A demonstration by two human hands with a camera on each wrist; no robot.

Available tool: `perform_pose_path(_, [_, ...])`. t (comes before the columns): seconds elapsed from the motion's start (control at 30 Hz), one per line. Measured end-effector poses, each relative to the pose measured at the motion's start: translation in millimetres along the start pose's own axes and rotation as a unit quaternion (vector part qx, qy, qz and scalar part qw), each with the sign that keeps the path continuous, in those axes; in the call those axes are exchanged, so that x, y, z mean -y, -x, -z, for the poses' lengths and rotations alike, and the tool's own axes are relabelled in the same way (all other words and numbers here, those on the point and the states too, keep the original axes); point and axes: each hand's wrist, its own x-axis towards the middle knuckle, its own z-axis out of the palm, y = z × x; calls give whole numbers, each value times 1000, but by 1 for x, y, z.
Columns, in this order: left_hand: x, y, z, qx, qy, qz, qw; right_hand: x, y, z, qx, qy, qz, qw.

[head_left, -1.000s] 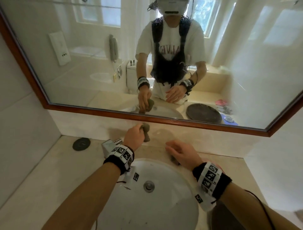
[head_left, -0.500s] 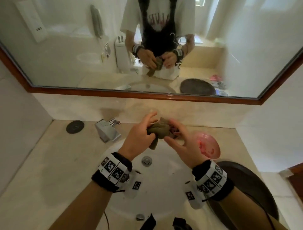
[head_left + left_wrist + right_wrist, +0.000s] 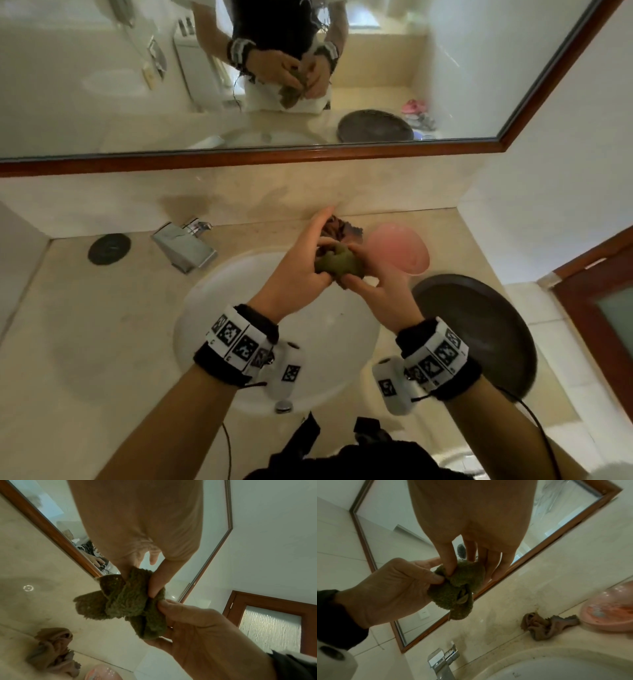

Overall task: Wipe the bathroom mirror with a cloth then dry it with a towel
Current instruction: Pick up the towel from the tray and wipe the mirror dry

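Both grips are closed on one item: your left hand [image 3: 294, 274] and your right hand [image 3: 373, 291] pinch the green cloth [image 3: 337, 265] between them, above the far rim of the white basin [image 3: 212, 308]. In the left wrist view the cloth [image 3: 126, 601] is bunched and folded over itself, with one flap sticking out to the side. Your left thumb presses its upper edge, and the right thumb and fingers [image 3: 164, 605] clamp the opposite end. The right wrist view shows the same hold from the other side: the left hand [image 3: 399, 588] has its fingers curled around the bundle [image 3: 455, 589], and the right fingers [image 3: 450, 561] pinch the top.

Layout, left to right on the desk [image 3: 85, 325]:
1. Dark round disc [image 3: 109, 248], lying flat near the back wall.
2. Chrome tap [image 3: 186, 248], at the basin's far left rim.
3. Basin, directly under both wrists.
4. Crumpled brown towel [image 3: 544, 626], against the back wall just behind your hands, apart from the cloth.
5. Pink dish [image 3: 400, 248], just right of the towel.
6. Large dark round tray [image 3: 486, 329], at the right of the basin.

Above the desk, the wood-framed mirror [image 3: 462, 68] spans the wall and reflects both hands on the cloth. Neither hand touches the glass.
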Motion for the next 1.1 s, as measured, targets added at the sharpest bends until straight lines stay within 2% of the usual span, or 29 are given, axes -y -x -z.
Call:
perform_pose_path(0.1, [-2, -2, -16, -9, -22, -3, 1000, -8, 9, 13, -26, -44, -20, 999])
perform_pose_path(0.23, [0, -9, -32, -57, -183, -6, 981, -18, 19, 36, -41, -94, -16, 995])
perform_pose_path(0.27, [0, -10, -38, -56, -195, 4, 979, -20, 22, 43, -46, -95, -17, 994])
perform_pose_path(0.4, [-9, -13, -71, -3, -114, 24, 993, -32, 34, 74, -75, -108, -19, 991])
perform_pose_path(0.5, [-15, -20, -98, 11, -80, 33, 996, -44, 39, 95, -102, -124, -38, 986])
perform_pose_path(0.63, [-17, -32, -134, 13, -33, 66, 997, -65, 53, 118, -82, -176, -60, 979])
perform_pose_path(0.73, [-18, -39, -159, 19, -37, 84, 996, -74, 66, 140, -71, -192, -73, 976])
perform_pose_path(0.83, [-14, -39, -181, 28, -94, 84, 992, -86, 72, 164, -72, -172, -82, 979])
perform_pose_path(1.03, [-3, -33, -207, -16, -184, 101, 978, -120, 75, 190, -99, -47, -138, 984])
perform_pose_path(1.1, [1, -31, -210, -29, -191, 108, 975, -124, 74, 194, -89, -7, -168, 982])
